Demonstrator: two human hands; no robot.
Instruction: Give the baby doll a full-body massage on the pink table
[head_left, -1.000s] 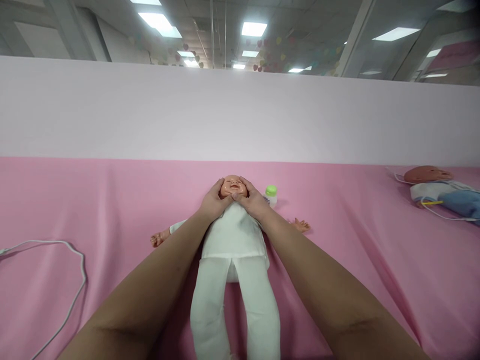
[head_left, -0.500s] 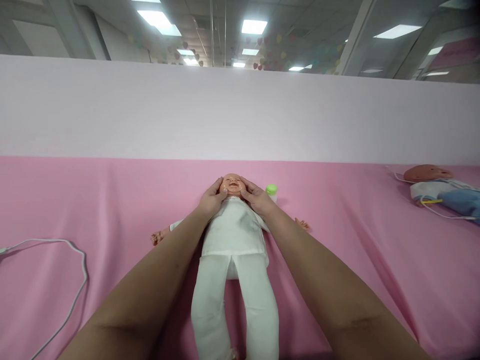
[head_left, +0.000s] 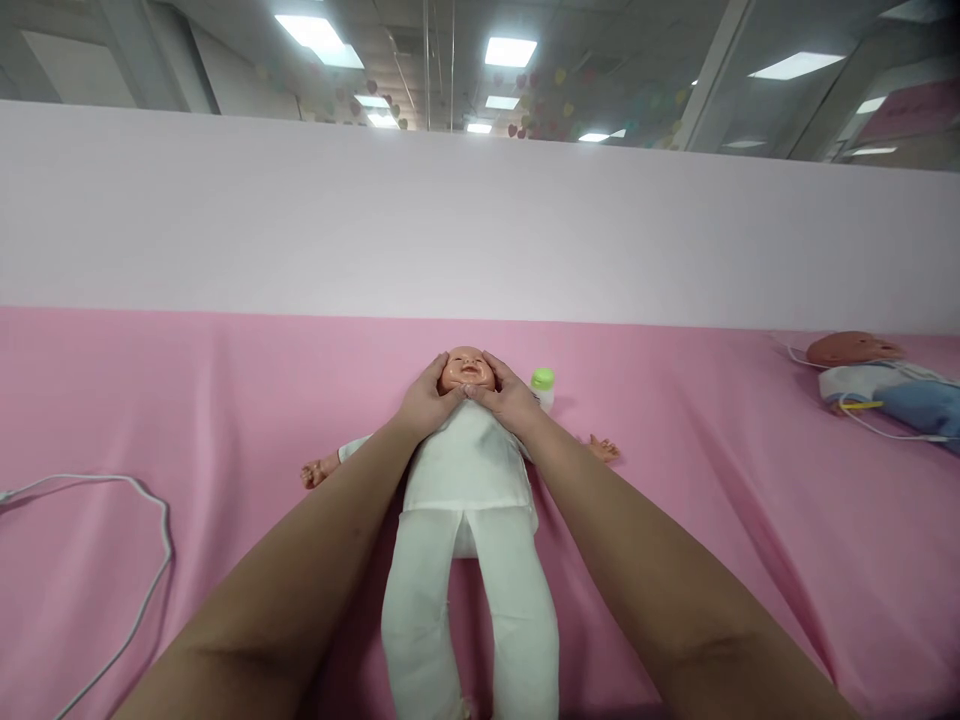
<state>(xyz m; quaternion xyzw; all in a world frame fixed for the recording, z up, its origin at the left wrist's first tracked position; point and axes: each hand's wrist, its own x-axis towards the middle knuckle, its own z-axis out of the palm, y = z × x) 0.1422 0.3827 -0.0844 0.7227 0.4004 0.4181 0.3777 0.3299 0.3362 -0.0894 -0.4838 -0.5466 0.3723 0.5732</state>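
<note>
A baby doll [head_left: 471,470] with a white cloth body and legs lies face up on the pink sheet, its feet toward me. My left hand [head_left: 429,402] cups the left side of its head in view, fingers along the cheek and the thumb under the chin. Opposite it, my right hand [head_left: 514,400] holds the other side of the head in the same way. Both thumbs meet, or nearly meet, at the chin. The doll's smiling face [head_left: 468,370] shows between my hands. A small bottle with a green cap [head_left: 543,380] stands just beyond my right wrist.
Pink sheet [head_left: 675,480] covers the surface, with a white panel [head_left: 480,220] behind it. At the far right lies a second doll [head_left: 855,348] in blue and white clothing, with thin tubing about it. A white cable [head_left: 166,530] curves across the left side.
My thumbs have slid from the doll's cheeks beside its mouth down and inward to the chin. The fingers stay at the sides of the head, and the doll lies where it was.
</note>
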